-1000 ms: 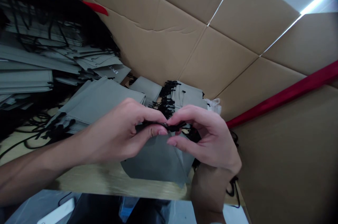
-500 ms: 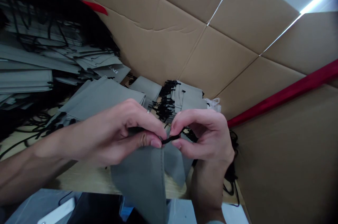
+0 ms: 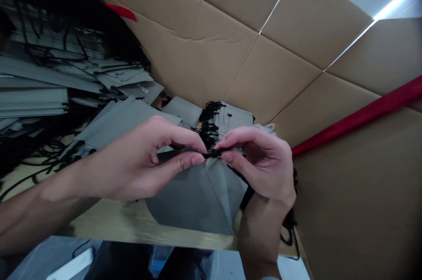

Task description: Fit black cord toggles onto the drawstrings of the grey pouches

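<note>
A grey fabric pouch point(image 3: 194, 196) hangs below my two hands, over the front part of the wooden table. Along its top edge runs a black cord point(image 3: 213, 154), with a small knot between my fingertips. My left hand point(image 3: 141, 157) pinches the cord and the pouch's top edge between thumb and index finger. Close beside it, my right hand point(image 3: 263, 161) pinches the cord just right of the knot. The far end of the cord is hidden behind my right hand.
Stacked grey pouches with black cords point(image 3: 33, 100) fill the left side. Another pile point(image 3: 234, 117) lies behind my hands, against a cardboard wall point(image 3: 204, 29). A red strip point(image 3: 356, 115) crosses the right side. The wooden table point(image 3: 125, 223) ends in front of my lap.
Both hands have risen slightly with the cord. The pouch has swung up and spread out to the right, and a knot now shows between my fingertips.
</note>
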Tool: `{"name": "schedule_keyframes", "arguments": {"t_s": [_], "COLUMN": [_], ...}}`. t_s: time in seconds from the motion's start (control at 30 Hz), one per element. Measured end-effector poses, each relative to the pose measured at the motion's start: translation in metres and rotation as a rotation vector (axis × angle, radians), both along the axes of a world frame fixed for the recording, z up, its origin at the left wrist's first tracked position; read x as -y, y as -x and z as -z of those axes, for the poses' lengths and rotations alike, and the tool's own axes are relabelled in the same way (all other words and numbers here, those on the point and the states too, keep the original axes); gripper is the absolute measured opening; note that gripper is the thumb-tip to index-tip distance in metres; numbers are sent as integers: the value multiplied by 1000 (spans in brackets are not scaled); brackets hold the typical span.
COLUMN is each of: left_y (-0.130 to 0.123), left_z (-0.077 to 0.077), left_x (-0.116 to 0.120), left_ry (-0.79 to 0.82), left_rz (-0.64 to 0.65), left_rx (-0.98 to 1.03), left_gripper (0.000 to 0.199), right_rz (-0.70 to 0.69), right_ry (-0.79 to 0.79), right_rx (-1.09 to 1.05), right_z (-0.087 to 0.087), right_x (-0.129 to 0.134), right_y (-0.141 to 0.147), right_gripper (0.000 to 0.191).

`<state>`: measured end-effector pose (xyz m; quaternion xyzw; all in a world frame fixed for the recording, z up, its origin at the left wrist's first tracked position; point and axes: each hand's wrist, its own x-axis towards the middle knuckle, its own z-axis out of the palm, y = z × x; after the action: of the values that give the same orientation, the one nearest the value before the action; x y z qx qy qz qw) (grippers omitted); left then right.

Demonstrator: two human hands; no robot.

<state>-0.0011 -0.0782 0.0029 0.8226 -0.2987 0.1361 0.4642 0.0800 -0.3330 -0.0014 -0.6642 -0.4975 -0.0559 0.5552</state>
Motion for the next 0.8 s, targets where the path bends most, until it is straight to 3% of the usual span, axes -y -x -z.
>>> {"name": "schedule_keyframes", "arguments": {"t_s": [0.23,0.47,0.8], "left_y": [-1,-3,-4], "left_z": [2,4,-1], "left_x": [-1,-1,-2], "left_ry": [-1,13,8], "left_rz": [-7,-4,28], "left_rx": [-47,-9,-22], "left_gripper": [21,18,18], "right_rz": [39,136,71], "right_ry": [-7,-2,-21], "right_rx": [41,-129,-290], "right_z": [-5,-7,-7], "right_x": [2,-1,-3], "right_y": [6,15,17], "right_gripper": [19,11,6]}}
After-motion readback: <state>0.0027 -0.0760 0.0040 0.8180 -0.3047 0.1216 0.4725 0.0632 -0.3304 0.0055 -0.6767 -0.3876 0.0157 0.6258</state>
